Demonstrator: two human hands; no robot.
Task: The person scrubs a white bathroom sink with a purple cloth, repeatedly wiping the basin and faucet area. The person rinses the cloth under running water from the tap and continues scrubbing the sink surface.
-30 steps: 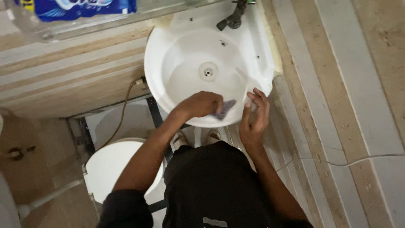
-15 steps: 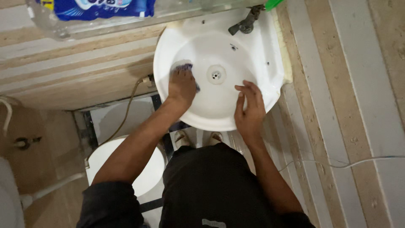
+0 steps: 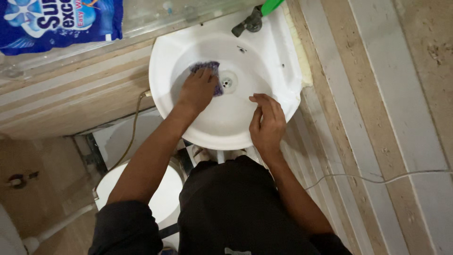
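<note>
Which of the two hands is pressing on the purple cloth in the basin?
The left hand presses flat on the purple scrubbing cloth beside the drain; the right hand rests bare on the white basin's inner wall.

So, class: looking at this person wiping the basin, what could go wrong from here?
1. The purple cloth lies beside the open drain; an edge might slip in.
2. The right hand rests on the sink, whose glossy surface might let it slide.
3. Reaching further, the left hand might knock the tap.
</note>
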